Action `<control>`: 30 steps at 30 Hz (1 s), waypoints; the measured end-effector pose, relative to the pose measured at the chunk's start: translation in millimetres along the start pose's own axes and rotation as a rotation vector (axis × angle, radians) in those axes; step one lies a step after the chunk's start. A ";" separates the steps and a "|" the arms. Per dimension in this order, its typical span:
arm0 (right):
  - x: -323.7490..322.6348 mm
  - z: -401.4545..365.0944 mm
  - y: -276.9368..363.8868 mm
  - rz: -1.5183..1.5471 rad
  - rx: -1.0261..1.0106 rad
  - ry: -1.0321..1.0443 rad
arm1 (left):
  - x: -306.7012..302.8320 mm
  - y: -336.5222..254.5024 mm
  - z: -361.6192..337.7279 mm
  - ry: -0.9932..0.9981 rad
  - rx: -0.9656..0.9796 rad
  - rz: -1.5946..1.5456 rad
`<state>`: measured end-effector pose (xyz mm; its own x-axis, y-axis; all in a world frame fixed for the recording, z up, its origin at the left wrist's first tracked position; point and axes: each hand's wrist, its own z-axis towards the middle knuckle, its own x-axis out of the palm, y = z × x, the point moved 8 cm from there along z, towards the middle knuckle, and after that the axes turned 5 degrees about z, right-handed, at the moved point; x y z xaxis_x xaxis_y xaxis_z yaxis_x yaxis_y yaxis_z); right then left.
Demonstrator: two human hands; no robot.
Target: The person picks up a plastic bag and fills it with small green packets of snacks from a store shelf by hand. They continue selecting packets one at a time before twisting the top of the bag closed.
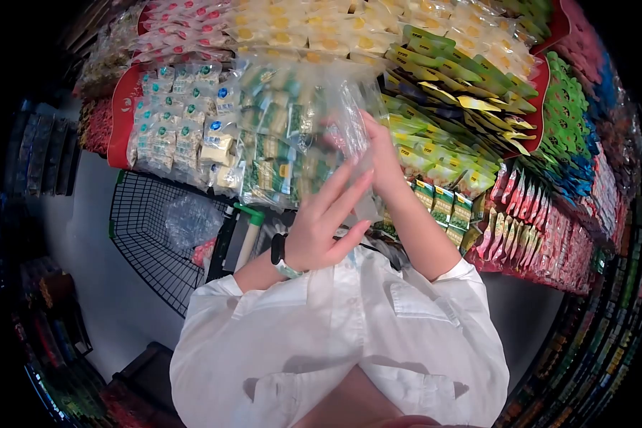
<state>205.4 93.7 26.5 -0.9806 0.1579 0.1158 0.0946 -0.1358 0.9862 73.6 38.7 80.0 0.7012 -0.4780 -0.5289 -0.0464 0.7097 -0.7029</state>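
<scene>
A clear plastic bag (351, 118) is held up near the centre of the frame by the right hand (382, 153); the left hand (329, 222) is spread beside it, contact uncertain. If pulled too hard, the bag could be torn.

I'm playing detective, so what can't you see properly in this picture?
All in the head view:
- Right hand: its fingertips blur behind the clear bag.
- Green packets: the small writing is unreadable, too small and under shiny plastic.
- Pink item in the cart: partly hidden by crumpled plastic, so I can't tell what it is.
- Left racks: too dim, and cut off by the dark edge.
</scene>
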 end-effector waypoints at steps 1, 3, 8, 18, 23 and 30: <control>6.5 6.6 5.8 -0.005 0.006 0.005 | 0.8 0.9 -0.6 0.008 -0.010 -0.008; 12.5 16.4 2.5 0.031 0.063 0.011 | 1.5 1.8 -1.2 0.013 -0.016 -0.001; 3.9 15.8 -12.0 -0.070 -0.016 0.051 | -0.7 2.4 -1.7 -0.019 -0.013 0.021; -94.5 -85.2 1.6 -0.365 -0.076 -0.295 | 7.6 7.9 -25.4 -0.231 -0.039 -0.014; -99.2 -108.1 -13.5 -0.771 -0.149 -0.176 | 16.8 15.6 -41.3 -0.338 -0.110 -0.013; -72.1 -112.4 -11.6 -1.002 -0.141 -0.086 | 10.8 -4.1 -31.5 -0.532 -0.107 -0.084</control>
<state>255.7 -26.0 -6.7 -0.5813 0.3314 -0.7432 -0.7909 -0.0154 0.6118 59.0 14.3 62.2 0.9672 -0.1838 -0.1751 -0.0273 0.6104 -0.7916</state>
